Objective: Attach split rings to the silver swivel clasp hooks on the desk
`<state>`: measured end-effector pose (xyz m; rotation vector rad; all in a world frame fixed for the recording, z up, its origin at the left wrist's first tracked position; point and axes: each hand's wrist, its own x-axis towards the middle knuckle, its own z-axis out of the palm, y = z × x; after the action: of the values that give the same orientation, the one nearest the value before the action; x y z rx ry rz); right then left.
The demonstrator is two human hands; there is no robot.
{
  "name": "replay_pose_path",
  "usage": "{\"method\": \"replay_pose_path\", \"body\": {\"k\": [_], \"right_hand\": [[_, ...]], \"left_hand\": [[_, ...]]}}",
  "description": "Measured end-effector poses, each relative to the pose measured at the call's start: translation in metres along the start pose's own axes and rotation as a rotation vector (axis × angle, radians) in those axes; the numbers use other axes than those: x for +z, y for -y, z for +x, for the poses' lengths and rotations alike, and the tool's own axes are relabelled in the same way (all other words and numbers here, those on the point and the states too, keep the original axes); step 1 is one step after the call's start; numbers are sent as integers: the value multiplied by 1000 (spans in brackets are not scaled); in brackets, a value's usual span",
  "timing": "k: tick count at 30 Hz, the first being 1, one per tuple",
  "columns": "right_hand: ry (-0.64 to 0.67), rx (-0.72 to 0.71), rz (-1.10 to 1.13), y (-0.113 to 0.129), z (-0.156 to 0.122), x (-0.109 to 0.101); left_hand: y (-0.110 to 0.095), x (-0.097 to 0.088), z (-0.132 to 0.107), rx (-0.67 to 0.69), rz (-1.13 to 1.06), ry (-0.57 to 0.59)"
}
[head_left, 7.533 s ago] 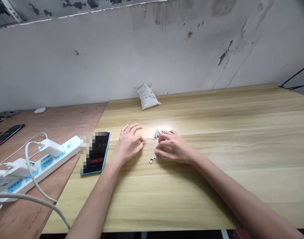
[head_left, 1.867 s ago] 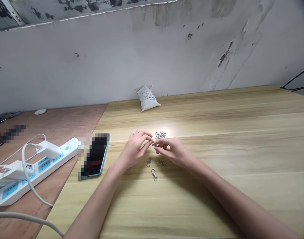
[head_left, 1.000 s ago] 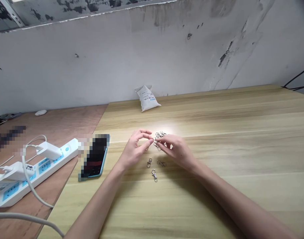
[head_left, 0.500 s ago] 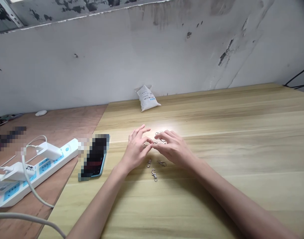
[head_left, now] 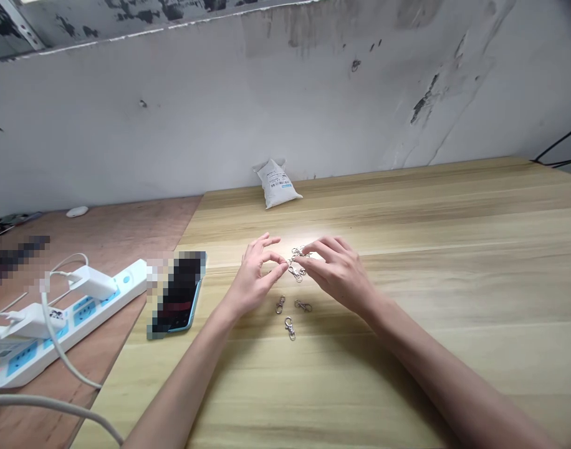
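Note:
My left hand [head_left: 255, 276] and my right hand [head_left: 338, 272] meet a little above the light wooden table [head_left: 407, 299]. Each pinches with thumb and forefinger, the other fingers spread. Between them hangs a small silver clasp [head_left: 295, 272], which my right hand pinches; my left fingertips pinch something tiny beside it that I cannot make out. A small pile of silver clasps and rings [head_left: 300, 252] lies just behind the hands. Three finished-looking clasps [head_left: 290, 310] lie on the table in front of the hands.
A phone in a blue case [head_left: 177, 295] lies left of my left hand. A white power strip [head_left: 65, 315] with chargers and cables sits on the brown table at the left. A small white bag [head_left: 275, 183] leans by the wall.
Half a second ago both hands lay low over the pile with fingers flat. Now they are lifted and pinching, with a clasp hanging between them.

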<state>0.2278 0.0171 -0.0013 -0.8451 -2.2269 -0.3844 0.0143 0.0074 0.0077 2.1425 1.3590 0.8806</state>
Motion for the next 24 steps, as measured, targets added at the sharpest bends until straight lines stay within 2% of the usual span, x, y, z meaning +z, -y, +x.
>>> {"method": "replay_pose_path", "body": {"k": [5,9,12,16,21,24], "right_hand": [[-53,-47,-2,4,0,0],[-21,-85,25,7,-1,2],[-14,-5,90,4,-2,6],[19,195,169,-3,-3,11],[112,171,265,7,-1,11],[138,218,307,18,1,9]], "left_hand": [[1,3,0,-20,-6,32],[1,5,-2,20,75,62],[0,5,-2,49,119,74],[-2,0,-1,86,92,17],[-5,-1,0,108,-4,-69],[-9,4,-2,151,39,-129]]}}
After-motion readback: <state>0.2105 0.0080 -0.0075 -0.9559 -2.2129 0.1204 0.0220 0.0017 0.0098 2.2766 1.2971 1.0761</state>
